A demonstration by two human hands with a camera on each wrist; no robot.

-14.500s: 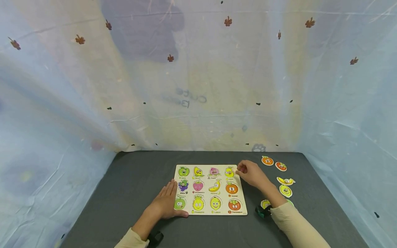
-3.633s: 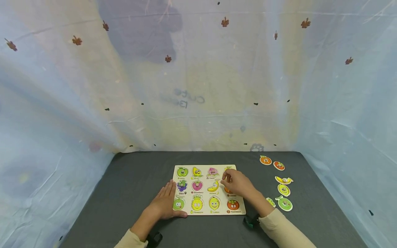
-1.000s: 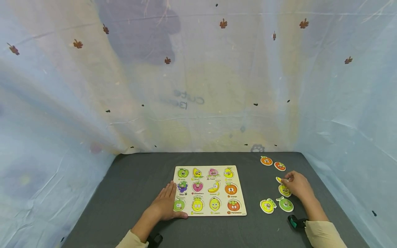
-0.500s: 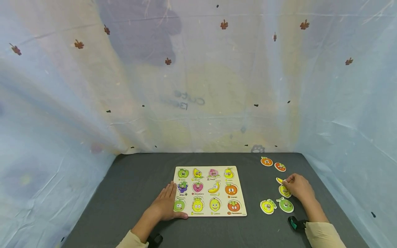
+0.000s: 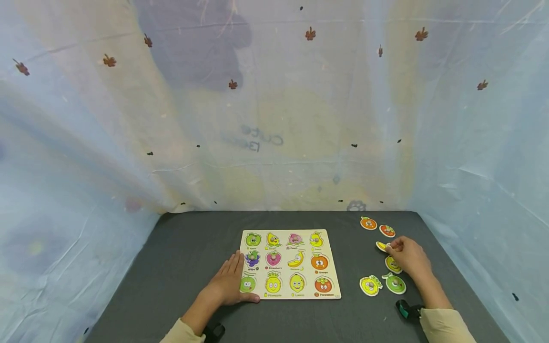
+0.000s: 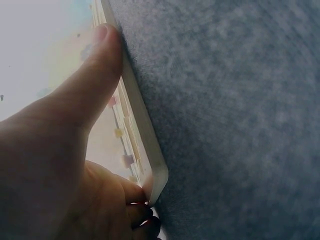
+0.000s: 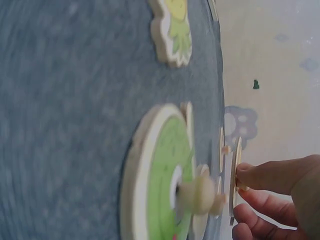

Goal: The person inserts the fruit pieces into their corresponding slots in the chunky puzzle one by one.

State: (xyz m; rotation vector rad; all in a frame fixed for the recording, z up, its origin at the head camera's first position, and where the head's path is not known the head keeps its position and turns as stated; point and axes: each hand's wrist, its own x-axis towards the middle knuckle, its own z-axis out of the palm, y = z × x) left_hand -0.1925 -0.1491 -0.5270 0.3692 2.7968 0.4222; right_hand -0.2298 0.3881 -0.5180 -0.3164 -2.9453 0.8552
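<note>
In the head view my left hand (image 5: 228, 281) lies with straight fingers along the left edge of a wooden fruit peg-puzzle board (image 5: 285, 274). Its thumb (image 6: 102, 70) presses the board's near edge in the left wrist view. My right hand (image 5: 411, 257), right of the board, pinches a banana puzzle piece (image 5: 381, 246) by its knob. The right wrist view shows that piece (image 7: 234, 175) edge-on, raised off the cloth. Knobbed pieces sit in the board's top row, and the grape (image 5: 252, 259) and strawberry (image 5: 273, 258) are in the middle row.
Loose pieces lie on the dark cloth at right: orange (image 5: 368, 223), persimmon (image 5: 387, 231), a yellow round one (image 5: 392, 265) partly behind my hand, pineapple (image 5: 370, 286) and green melon (image 5: 395, 284). A patterned curtain (image 5: 274, 119) closes the back and sides.
Since the oldest frames, a knobbed strawberry piece has appeared in its slot. My right hand went from the board to the banana, and has just lifted it slightly leftward. The left hand stays put.
</note>
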